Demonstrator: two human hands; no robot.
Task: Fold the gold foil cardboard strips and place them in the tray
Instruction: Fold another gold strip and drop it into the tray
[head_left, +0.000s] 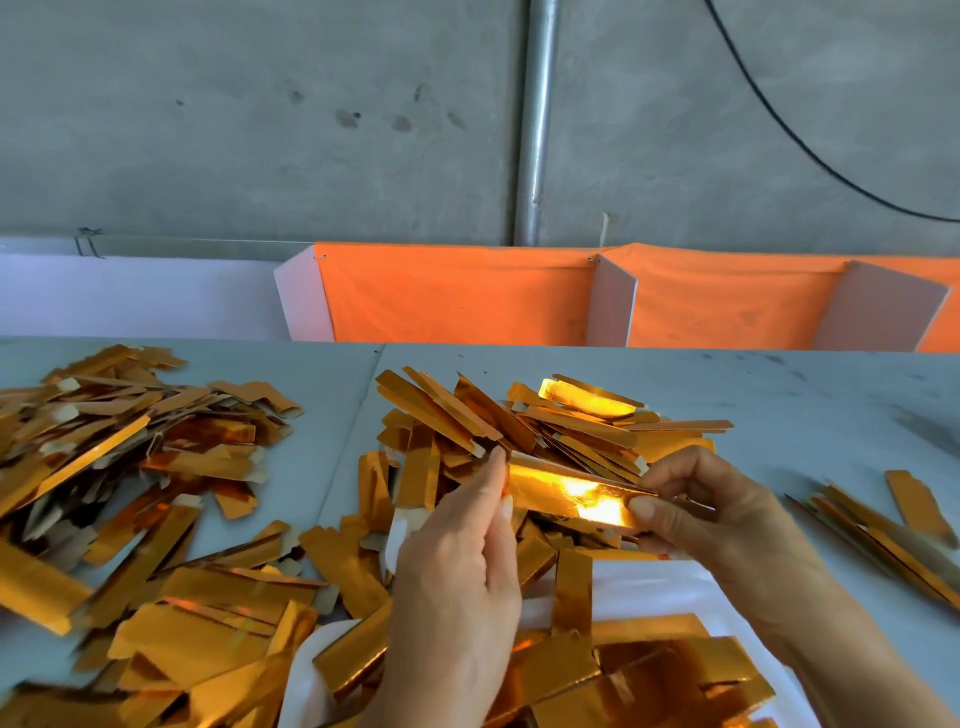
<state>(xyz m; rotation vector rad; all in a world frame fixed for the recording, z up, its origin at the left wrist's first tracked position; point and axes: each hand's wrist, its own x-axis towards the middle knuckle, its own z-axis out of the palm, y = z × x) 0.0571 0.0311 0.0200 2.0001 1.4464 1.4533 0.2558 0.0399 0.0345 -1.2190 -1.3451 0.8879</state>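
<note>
Left hand (457, 566) and right hand (711, 514) pinch gold strip (566, 493) — tray indiscernible.

We see a pale grey table (779, 395), scuffed with dark marks toward 2 o'clock, a seam running down from 12. On it: a big heap of gold foil strips (119, 447) at 9 to 10 o'clock, a second pile (561, 421) near centre toward 12, loose strips spilling across 7 to 8 o'clock (208, 613), a small bundle (883, 530) at 3 o'clock set apart from the rest. White sheet or tray (644, 587) at 5 to 6 o'clock, we can't tell which, more strips lying on it.
</note>
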